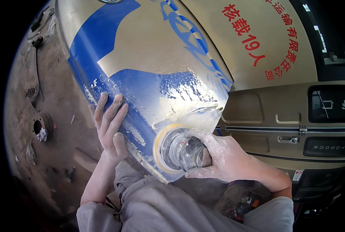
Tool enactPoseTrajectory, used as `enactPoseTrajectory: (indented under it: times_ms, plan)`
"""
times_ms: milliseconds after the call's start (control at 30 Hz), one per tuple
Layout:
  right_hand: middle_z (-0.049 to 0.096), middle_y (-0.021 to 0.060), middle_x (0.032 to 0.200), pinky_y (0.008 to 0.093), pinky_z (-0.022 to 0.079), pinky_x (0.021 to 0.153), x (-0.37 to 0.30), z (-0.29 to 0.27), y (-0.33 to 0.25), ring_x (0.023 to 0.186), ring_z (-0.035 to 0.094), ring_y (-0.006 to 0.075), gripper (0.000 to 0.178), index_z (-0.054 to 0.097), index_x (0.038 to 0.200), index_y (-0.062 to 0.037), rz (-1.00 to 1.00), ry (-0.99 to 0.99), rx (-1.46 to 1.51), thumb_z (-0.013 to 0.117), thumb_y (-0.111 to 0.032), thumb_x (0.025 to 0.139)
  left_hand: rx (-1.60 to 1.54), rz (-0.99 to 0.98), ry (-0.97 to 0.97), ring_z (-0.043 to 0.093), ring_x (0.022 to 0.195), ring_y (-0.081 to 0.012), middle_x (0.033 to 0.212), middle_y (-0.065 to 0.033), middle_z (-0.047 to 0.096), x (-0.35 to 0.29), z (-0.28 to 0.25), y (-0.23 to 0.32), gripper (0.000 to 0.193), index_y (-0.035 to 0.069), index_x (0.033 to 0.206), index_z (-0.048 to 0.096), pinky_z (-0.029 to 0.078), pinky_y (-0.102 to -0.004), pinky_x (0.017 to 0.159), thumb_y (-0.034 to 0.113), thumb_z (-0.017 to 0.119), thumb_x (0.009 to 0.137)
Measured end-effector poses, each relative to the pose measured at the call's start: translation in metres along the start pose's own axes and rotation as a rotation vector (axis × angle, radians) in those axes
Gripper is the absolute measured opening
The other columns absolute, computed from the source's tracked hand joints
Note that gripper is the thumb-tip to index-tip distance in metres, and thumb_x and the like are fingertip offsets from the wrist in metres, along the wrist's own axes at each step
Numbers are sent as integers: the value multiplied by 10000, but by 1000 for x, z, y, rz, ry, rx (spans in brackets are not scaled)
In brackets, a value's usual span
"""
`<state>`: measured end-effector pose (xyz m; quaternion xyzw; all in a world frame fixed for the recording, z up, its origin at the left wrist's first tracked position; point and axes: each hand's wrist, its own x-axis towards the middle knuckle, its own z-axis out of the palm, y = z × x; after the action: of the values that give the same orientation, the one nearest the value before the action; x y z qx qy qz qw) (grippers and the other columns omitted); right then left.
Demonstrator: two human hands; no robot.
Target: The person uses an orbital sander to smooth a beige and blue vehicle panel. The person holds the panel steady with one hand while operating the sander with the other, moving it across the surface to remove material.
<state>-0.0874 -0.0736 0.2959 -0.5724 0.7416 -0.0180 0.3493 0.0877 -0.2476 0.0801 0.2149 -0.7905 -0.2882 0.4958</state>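
A gold vehicle body panel (145,42) with blue painted shapes slopes down in front of me, tapering to a corner near my lap. My right hand (222,156) wraps round a dusty round power sander (188,152), whose pale yellow-edged disc (157,149) lies against the panel's lower end. Whitish dust and bare patches (190,94) spread over the paint just above the disc. At the panel's left edge, my left hand (112,121) rests with fingers stretched out and holds nothing. Both hands are coated in pale dust.
To the right stands a gold vehicle side with red lettering, a door handle (288,139) and dark windows (331,103). Left on the dirty floor lie a rusty round metal part (43,123), crumpled paper (42,135) and scraps. Several small items (246,203) lie below, beside my right sleeve.
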Motion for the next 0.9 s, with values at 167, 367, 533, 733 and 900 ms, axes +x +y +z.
enactPoseTrajectory:
  times_ms: [167, 367, 533, 733, 900]
  plan:
    - [656, 145, 1114, 390, 569, 665, -45, 36, 14, 876, 718, 287, 869, 478, 1394, -33, -143, 109, -74, 843, -535, 786, -1, 15, 2, 412, 1446, -422, 1356, -174, 654, -2, 2, -4, 618, -17, 1241, 710, 142, -526, 1247, 358, 249, 1071]
    - [684, 144, 863, 395, 541, 686, -8, 3, 11, 752, 698, 308, 886, 447, 1410, -19, 70, 3, 64, 864, -485, 783, 30, -2, -11, 407, 1450, -420, 1358, -170, 653, -1, -1, -3, 621, -14, 1238, 712, 129, -526, 1251, 356, 242, 1072]
    - [666, 149, 1123, 402, 571, 733, -52, 26, 27, 777, 708, 293, 891, 443, 1430, -28, -33, 49, -25, 834, -530, 806, 7, -21, -26, 397, 1453, -425, 1364, -175, 648, -3, 2, -2, 625, -18, 1239, 710, 148, -530, 1247, 368, 245, 1076]
    - [635, 100, 655, 398, 487, 609, 3, -14, 18, 643, 657, 286, 875, 449, 1413, -11, 245, -62, 171, 840, -509, 809, 16, -26, -17, 398, 1442, -439, 1363, -193, 642, -5, -1, 0, 626, -28, 1240, 705, 192, -532, 1231, 370, 251, 1075]
    - [650, 105, 693, 400, 510, 653, -34, 7, 29, 669, 667, 304, 879, 458, 1415, -20, 116, -3, 141, 828, -539, 809, 11, -28, -24, 394, 1443, -442, 1375, -196, 635, -2, -1, 0, 628, -32, 1242, 702, 197, -530, 1229, 375, 255, 1070]
